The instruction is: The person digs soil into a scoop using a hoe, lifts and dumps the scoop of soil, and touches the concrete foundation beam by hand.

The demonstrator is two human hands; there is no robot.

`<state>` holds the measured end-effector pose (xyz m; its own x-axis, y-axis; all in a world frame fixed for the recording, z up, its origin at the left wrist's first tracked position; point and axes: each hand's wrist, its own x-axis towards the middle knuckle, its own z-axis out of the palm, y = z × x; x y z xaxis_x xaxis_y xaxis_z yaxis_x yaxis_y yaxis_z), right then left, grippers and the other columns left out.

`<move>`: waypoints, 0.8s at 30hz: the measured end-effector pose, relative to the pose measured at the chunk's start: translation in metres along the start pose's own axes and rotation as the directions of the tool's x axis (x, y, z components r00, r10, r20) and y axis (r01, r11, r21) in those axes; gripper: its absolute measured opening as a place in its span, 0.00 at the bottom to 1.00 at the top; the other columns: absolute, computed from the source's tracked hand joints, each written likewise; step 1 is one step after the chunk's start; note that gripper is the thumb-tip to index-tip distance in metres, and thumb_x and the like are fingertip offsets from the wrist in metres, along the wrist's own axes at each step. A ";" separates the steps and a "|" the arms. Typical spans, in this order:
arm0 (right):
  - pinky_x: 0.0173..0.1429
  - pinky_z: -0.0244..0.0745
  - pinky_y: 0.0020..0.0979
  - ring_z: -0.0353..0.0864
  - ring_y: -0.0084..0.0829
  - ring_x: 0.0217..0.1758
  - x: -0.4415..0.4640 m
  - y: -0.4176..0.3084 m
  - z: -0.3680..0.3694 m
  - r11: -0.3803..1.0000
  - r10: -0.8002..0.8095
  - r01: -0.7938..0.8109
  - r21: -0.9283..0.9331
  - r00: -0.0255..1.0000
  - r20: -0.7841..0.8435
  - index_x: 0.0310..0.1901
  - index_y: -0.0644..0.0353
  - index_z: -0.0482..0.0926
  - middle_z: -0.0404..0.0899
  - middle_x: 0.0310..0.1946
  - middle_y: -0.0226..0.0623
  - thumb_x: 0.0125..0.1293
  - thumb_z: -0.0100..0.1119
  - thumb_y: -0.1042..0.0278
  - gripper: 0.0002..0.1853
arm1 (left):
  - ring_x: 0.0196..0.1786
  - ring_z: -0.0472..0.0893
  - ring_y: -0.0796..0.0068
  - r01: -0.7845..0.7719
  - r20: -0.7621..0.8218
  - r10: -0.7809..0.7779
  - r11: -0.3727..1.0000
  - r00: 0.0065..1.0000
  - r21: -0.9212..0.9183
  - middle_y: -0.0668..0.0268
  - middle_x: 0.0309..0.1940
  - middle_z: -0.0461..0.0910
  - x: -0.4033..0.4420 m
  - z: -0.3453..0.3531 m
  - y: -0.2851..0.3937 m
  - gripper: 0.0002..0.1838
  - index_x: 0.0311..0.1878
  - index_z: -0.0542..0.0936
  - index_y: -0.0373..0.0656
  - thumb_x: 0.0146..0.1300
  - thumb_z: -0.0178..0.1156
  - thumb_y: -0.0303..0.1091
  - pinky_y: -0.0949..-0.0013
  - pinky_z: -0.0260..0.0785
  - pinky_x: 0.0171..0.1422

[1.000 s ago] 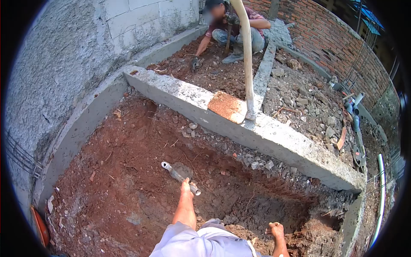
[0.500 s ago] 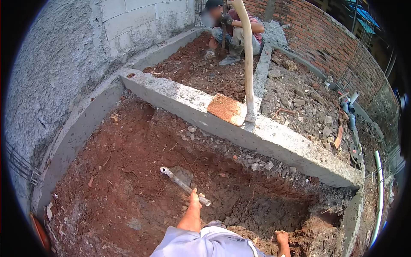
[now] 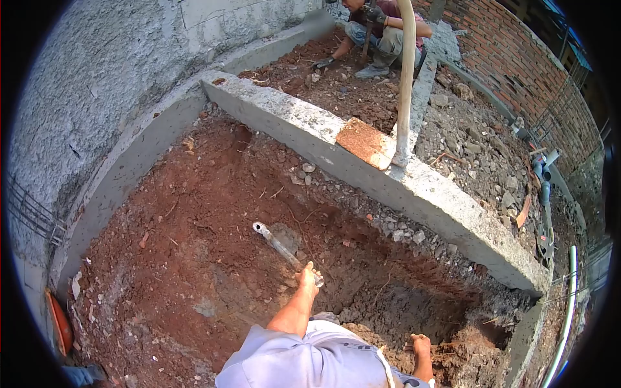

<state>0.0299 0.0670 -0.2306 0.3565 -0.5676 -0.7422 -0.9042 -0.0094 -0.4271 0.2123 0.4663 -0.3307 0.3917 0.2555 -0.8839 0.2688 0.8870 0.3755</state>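
A short metal pipe [image 3: 279, 246] with a hole in its flattened end slants over the reddish soil [image 3: 187, 226]. My left hand [image 3: 308, 278] is wrapped round it close to its lower right end. On the right, beside the dug hollow [image 3: 407, 310], my right hand [image 3: 420, 346] has its fingers curled in; what they hold, if anything, is too small to make out. A hoe with a long wooden handle [image 3: 405, 77] stands on the concrete beam [image 3: 291, 116], its soil-covered blade [image 3: 363, 141] lying flat there.
Beyond the beam a person [image 3: 381, 39] squats, one gloved hand at the ground. Rubble [image 3: 479, 155] and grey-blue pipes [image 3: 544, 178] lie at the right, near a white pipe [image 3: 568, 310]. An orange object [image 3: 59, 322] is at the lower left. Rebar [image 3: 32, 210] juts from the left wall.
The view has shifted. My left hand, still round the pipe, has moved right. The squatting person's hand lifted from the soil, then reached down again.
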 end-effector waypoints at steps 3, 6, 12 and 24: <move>0.20 0.77 0.38 0.79 0.37 0.18 -0.002 0.007 -0.004 1.000 0.008 -0.007 0.027 1.000 -0.024 0.36 0.64 0.72 0.79 0.21 0.43 0.65 0.55 0.70 0.06 | 0.16 0.73 0.70 0.009 0.047 -0.007 0.999 0.999 -0.036 0.66 0.19 0.70 0.011 0.003 0.004 0.14 0.43 0.67 0.42 0.59 0.61 0.30 0.64 0.69 0.17; 0.21 0.77 0.39 0.80 0.38 0.20 -0.004 0.020 -0.005 1.000 0.008 -0.007 0.023 0.999 -0.045 0.34 0.65 0.74 0.78 0.21 0.45 0.65 0.57 0.70 0.07 | 0.17 0.74 0.70 0.004 0.100 0.005 0.996 0.995 -0.090 0.66 0.18 0.70 0.009 0.008 0.022 0.07 0.32 0.71 0.42 0.59 0.60 0.30 0.64 0.70 0.18; 0.20 0.76 0.37 0.78 0.35 0.17 -0.009 0.040 0.000 0.992 0.117 -0.117 0.048 0.993 -0.010 0.34 0.65 0.73 0.77 0.20 0.43 0.63 0.57 0.73 0.05 | 0.19 0.75 0.68 0.017 0.017 -0.017 1.000 1.000 -0.010 0.64 0.21 0.72 -0.012 0.028 0.004 0.08 0.35 0.71 0.41 0.60 0.60 0.32 0.62 0.71 0.20; 0.22 0.79 0.38 0.81 0.37 0.19 -0.015 0.026 -0.001 0.998 -0.003 0.006 0.055 0.998 -0.068 0.36 0.63 0.74 0.79 0.22 0.42 0.65 0.55 0.70 0.05 | 0.23 0.78 0.66 0.045 -0.009 -0.045 0.989 0.999 0.138 0.61 0.27 0.75 -0.002 0.014 -0.024 0.19 0.46 0.69 0.36 0.61 0.63 0.38 0.59 0.75 0.24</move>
<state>0.0008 0.0740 -0.2299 0.3420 -0.6221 -0.7043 -0.8875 0.0325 -0.4596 0.2178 0.4392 -0.3340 0.3716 0.2191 -0.9022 0.4049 0.8362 0.3698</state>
